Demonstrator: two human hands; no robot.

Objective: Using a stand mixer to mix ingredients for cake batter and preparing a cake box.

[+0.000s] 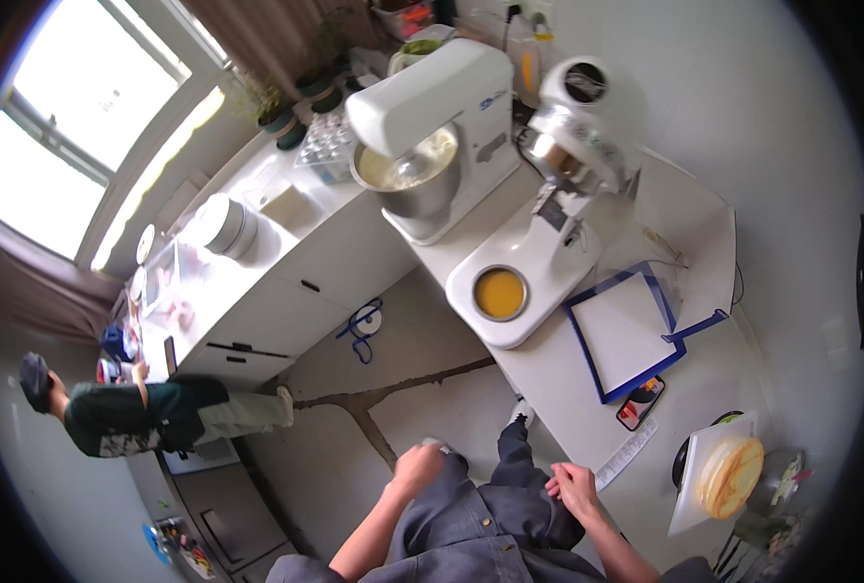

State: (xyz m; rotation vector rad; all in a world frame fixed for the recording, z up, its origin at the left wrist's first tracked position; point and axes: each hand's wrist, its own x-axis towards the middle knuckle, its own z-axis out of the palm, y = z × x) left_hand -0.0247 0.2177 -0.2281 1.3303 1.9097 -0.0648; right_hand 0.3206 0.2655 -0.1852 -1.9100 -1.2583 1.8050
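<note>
My left hand (417,470) is closed in a loose fist in front of my grey clothes, nothing showing in it. My right hand (574,486), with fingers curled in and nothing visible in them, hangs by the counter edge, nearest a white ruler-like strip (627,454). Beyond it lie a phone (641,402) and a blue-edged white mat (626,330). Farther along, a tilt-head stand mixer (490,328) has its head raised; a round metal-rimmed opening on its base shows yellow-orange contents (500,293). Behind it, a larger white mixer (432,92) stands over a steel bowl (427,201) of pale cream.
A round cake layer (732,476) rests on a white board (687,500) at the right. Along the left counter stand stacked round tins (226,225) and potted plants. Another person (150,413) stands at its far left end. A blue-strapped item (362,325) lies on the floor.
</note>
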